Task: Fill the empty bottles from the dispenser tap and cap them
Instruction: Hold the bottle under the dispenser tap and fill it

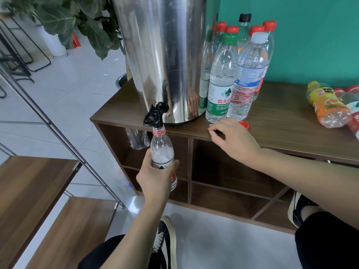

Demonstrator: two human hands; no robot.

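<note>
Head view: left hand [155,176] wraps its grip round the clear plastic bottle [162,152], holding its open mouth under the black dispenser tap [155,117] to catch water; right hand [233,139], loosely curled and holding nothing, rests on the brown wooden surface [281,121] near the loose red cap [244,124].

Head camera looks down, close over cabinet [281,121].

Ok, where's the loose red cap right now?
The red cap lies on the cabinet top, just behind the right hand, in front of the white-capped bottle.
</note>
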